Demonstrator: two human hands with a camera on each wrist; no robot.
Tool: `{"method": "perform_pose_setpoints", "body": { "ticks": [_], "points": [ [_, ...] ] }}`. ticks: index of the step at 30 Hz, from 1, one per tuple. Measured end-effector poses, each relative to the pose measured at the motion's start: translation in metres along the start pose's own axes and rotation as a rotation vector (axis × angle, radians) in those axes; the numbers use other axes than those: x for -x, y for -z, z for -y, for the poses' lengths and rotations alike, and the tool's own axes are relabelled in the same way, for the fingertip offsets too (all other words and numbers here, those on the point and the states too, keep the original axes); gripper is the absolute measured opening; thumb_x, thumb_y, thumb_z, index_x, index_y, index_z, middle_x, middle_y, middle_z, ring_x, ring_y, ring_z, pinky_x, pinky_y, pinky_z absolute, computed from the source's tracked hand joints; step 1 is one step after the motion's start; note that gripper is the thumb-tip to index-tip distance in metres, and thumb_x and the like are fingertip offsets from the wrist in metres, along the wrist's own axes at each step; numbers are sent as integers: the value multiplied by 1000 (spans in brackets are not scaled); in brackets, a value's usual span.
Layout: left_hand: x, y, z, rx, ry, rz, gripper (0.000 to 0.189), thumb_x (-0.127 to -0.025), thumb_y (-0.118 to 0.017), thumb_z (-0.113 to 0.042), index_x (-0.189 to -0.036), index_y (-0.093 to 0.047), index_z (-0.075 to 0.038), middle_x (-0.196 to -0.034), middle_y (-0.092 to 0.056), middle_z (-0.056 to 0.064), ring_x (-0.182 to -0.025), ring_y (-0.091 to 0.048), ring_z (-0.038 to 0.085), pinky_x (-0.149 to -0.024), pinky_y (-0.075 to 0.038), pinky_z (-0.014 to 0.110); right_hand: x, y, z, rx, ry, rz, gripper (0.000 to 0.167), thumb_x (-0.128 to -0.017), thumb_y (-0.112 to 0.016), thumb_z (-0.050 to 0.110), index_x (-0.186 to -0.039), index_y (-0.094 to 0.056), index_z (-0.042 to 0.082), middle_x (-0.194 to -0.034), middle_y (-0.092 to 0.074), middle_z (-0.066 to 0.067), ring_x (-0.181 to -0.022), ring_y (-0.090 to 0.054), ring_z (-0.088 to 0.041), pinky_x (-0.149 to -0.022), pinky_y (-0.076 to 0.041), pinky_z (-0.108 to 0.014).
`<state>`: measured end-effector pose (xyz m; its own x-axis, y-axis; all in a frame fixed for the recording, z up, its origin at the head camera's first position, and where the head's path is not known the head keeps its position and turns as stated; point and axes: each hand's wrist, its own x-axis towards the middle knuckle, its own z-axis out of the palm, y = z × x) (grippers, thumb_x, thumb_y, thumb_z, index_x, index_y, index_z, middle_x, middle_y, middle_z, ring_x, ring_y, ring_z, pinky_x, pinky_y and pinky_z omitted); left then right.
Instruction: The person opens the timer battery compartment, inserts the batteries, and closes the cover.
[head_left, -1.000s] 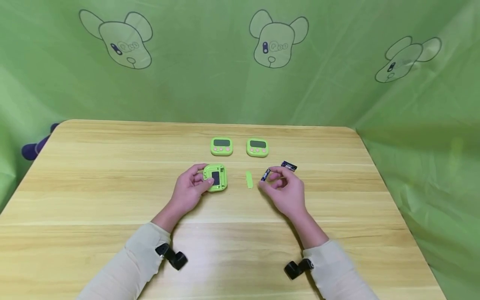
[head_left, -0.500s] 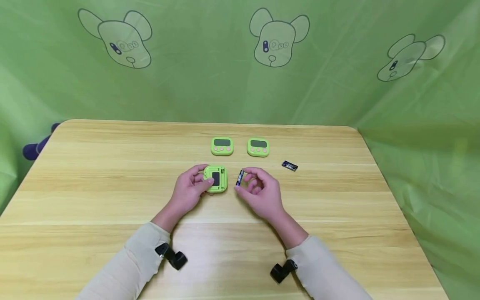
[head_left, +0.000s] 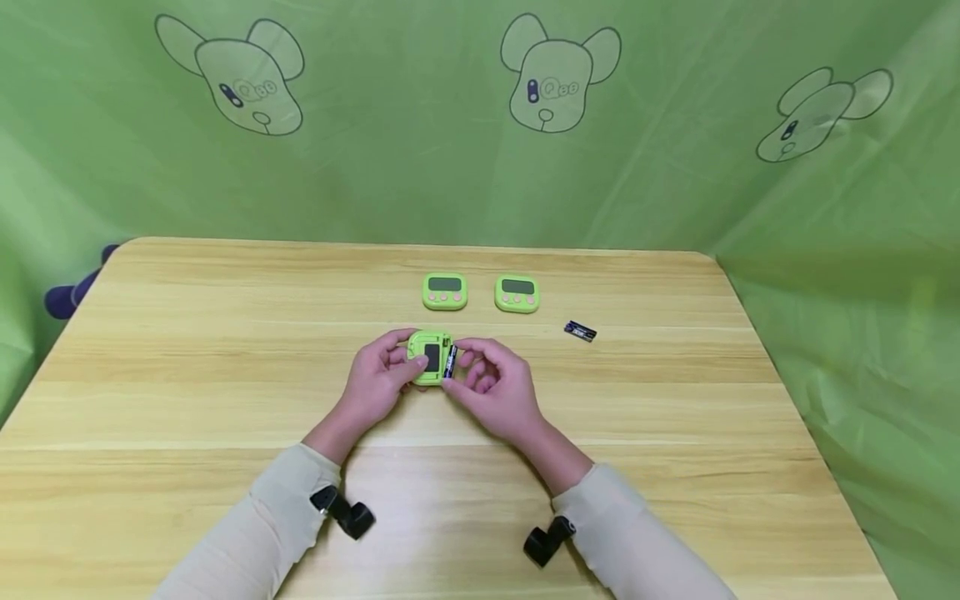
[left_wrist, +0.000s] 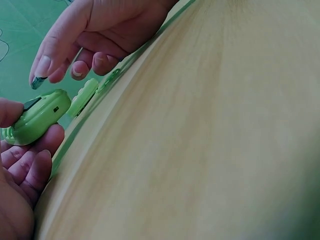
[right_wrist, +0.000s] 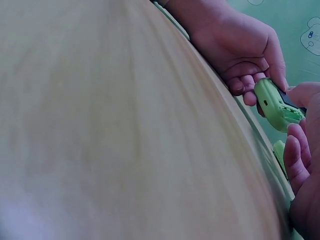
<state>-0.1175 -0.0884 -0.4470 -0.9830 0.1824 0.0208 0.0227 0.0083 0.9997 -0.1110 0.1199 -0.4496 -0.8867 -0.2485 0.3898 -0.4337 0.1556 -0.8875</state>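
Carried leftward since half a second ago, one dark battery now tilts over one green timer's open compartment.
Right hand pinches it; left hand grips the timer above the worktop. Beyond: two more timers, at least one more battery, lettering too small, and three mouse heads, two reading "Qee".

Far timers: side by side.
Held timer: before the left one.
Pinched battery: at its right.
Loose battery: rightmost.
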Motion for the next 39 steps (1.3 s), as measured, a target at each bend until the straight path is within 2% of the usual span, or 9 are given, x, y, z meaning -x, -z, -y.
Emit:
{"method": "perform_pose_setpoints", "body": {
  "ticks": [3, 9, 14, 21, 25, 29, 33, 35, 39],
  "points": [
    [0, 1, -1, -2, -4, 4, 43, -95, -65, -3, -135, -53, 6, -90, -72, 18, -64, -67, 28, -55, -52, 27, 0, -2, -1, 2, 9, 12, 47, -76, -85, -3, -120, -67, 2, -94, -65, -13, -66, -59, -22, -51, -50, -23],
    [1, 2, -1, 2, -2, 7, 43, -95, -64, -4, -135, -53, 6, -91, -72, 18, -64, -67, 28, -55, -53, 27, -3, -4, 21, 45, 26, 28, 42, -75, -81, -12, -114, -67, -9, -88, -63, -23, -63, -59, -30, -50, -50, -27],
    [1, 2, -1, 13, -4, 9, 43, -94, -64, -2, -135, -53, 7, -90, -72, 19, -64, -67, 27, -55, -53, 28, 0, -4, 1, 70, 31, 1, 39, -76, -83, -8, -112, -71, -5, -90, -65, -21, -64, -60, -27, -52, -53, -29],
    [2, 4, -1, 29, -11, 16, 43, -95, -63, -2, -136, -53, 6, -95, -72, 21, -65, -68, 28, -55, -53, 27, -2, -5, -4, 9, -134, 44, 59, -82, -82, 3, -137, -59, 6, -114, -69, -12, -78, -69, -20, -64, -58, -30],
    [2, 4, 0, 47, -16, 25, 42, -95, -63, -1, -136, -55, 6, -95, -72, 21, -63, -67, 26, -54, -52, 26, -4, -6, -3, -43, -199, 69, 58, -83, -80, -1, -137, -57, 2, -110, -71, -14, -82, -70, -23, -70, -59, -30],
    [1, 3, 0, 54, -17, 41, 41, -94, -62, 1, -135, -56, 7, -98, -71, 22, -63, -67, 25, -53, -53, 26, -8, -7, 4, -90, -232, 37, 51, -82, -77, -10, -129, -59, -4, -100, -70, -18, -79, -67, -28, -70, -58, -26],
    [1, 2, 1, 46, -16, 59, 40, -95, -61, 2, -134, -56, 8, -101, -71, 23, -65, -68, 25, -56, -55, 28, -12, -9, 19, -82, -218, -14, 39, -82, -74, -15, -119, -61, -12, -90, -68, -24, -77, -65, -35, -69, -57, -25],
    [0, 1, 1, 41, -17, 58, 39, -95, -61, 2, -134, -56, 7, -99, -71, 23, -66, -68, 26, -57, -55, 28, -14, -9, 23, -46, -205, -35, 36, -83, -74, -13, -117, -62, -12, -90, -69, -25, -77, -67, -36, -69, -58, -26],
    [-1, 1, 1, 43, -14, 39, 40, -96, -62, 0, -135, -55, 4, -94, -71, 22, -65, -68, 28, -57, -55, 29, -11, -7, 15, 11, -200, -81, 37, -83, -79, -4, -117, -67, -7, -94, -71, -20, -76, -69, -33, -67, -58, -26]
  ]
}}
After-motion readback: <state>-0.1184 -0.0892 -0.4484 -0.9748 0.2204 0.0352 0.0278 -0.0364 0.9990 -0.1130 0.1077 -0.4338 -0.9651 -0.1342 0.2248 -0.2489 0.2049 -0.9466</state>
